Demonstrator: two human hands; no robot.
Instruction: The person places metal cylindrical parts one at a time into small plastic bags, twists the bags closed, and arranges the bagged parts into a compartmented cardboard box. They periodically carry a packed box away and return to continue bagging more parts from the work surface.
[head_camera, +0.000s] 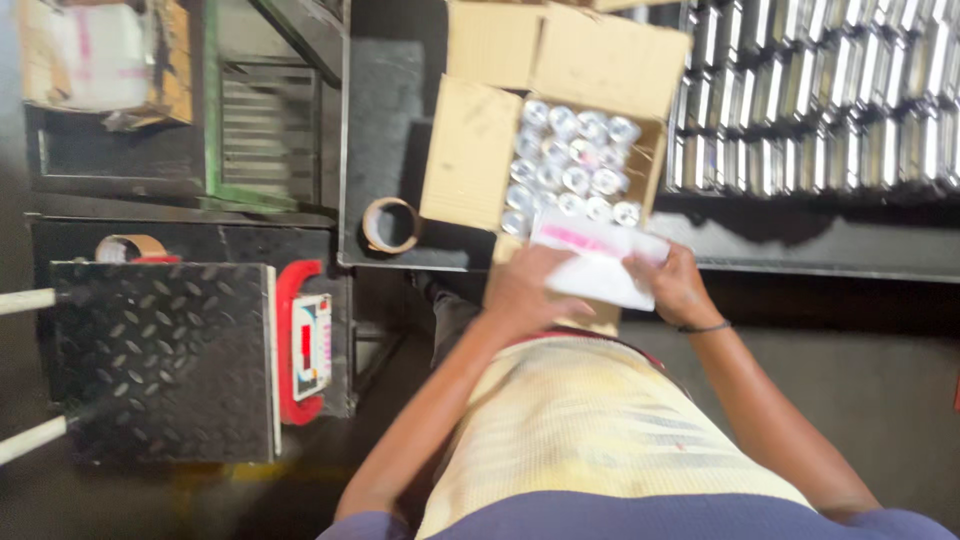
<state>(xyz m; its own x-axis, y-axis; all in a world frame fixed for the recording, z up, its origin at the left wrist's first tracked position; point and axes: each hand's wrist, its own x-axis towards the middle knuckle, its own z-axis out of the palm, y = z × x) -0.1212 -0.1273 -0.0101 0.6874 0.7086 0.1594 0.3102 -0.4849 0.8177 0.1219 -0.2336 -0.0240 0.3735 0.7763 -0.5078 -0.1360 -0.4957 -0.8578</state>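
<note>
Just below the open cardboard box (500, 140) packed with shiny round can tops (572, 172), both hands hold a white sheet of paper (598, 262) with a pink stripe, which lies over the box's near edge. Left hand (525, 292) grips the sheet's left side with fingers curled onto it, while the right hand (678, 285), a dark band on its wrist, pinches the right side. To the left of the box lies a brown tape roll (390, 225), farther left a black platform scale (160, 360) with a red-framed display (308, 345); right of the box stand rows of silver tins (820, 95).
</note>
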